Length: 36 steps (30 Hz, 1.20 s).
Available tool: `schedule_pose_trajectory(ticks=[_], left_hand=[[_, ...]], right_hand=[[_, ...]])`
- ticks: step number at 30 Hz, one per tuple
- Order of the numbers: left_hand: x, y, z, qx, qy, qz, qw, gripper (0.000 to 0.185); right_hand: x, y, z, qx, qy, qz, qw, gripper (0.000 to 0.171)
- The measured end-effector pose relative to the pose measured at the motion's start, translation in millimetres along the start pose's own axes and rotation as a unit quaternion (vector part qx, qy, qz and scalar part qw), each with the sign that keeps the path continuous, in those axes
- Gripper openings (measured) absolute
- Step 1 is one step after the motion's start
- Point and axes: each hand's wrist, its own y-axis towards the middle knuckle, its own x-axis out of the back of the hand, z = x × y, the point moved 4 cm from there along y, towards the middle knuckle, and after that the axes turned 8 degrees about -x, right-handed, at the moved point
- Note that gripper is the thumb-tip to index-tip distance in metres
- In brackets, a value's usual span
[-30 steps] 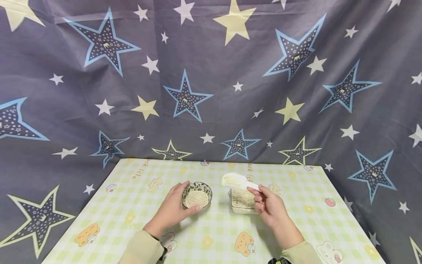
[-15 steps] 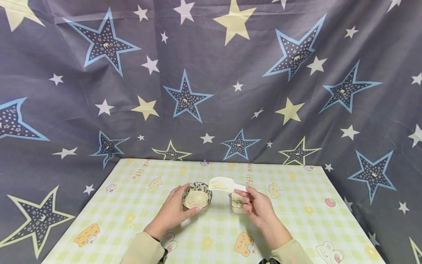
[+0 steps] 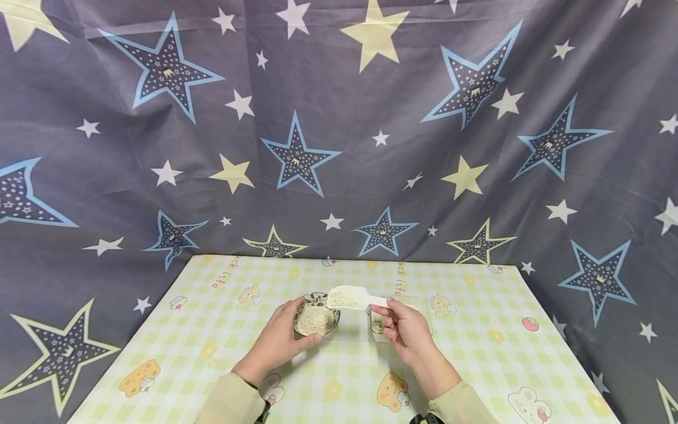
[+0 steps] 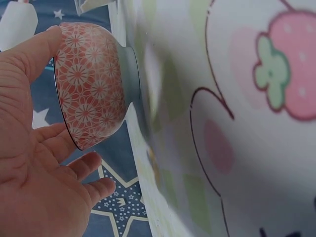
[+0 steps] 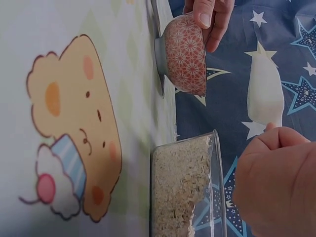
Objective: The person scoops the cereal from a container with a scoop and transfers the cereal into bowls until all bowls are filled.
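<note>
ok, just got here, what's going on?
A person's right grip holds a white scoop carrying pale flakes, raised higher than the rim of a patterned bowl. The left grip holds the bowl, which stands on the table and has flakes in it. A clear container of flakes is on the table too, partly hidden behind the right grip in the head view. No flakes are visibly falling.

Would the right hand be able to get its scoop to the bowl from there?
Probably yes: the right hand holds the scoop near the bowl, nothing visible stands between, and the left hand holds the opposite side.
</note>
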Motion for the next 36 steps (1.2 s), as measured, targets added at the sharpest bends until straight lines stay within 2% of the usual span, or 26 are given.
schedule_pose_trajectory(ticks=[9,15,26,36], left_hand=[[1.2,-0.6,2.9,-0.004,0.000,-0.005,1.0000,0.103],[2.0,-0.6,3.6,-0.001,0.002,-0.012,0.9999,0.106],[3.3,0.6,4.0,0.010,0.002,-0.007,0.9999,0.109],[3.1,0.1,6.2,0.009,0.003,-0.010,0.9999,0.110]], right_hand=[[-7.0,1.4,-3.0,0.015,-0.049,-0.019,0.998,0.055],[-13.9,2.3,-4.5,0.028,-0.096,-0.051,0.994,0.035],[-23.1,0.5,-2.5,0.083,-0.177,-0.083,0.977,0.037],[-31.9,-5.0,4.3,0.107,-0.184,-0.098,0.972,0.037]])
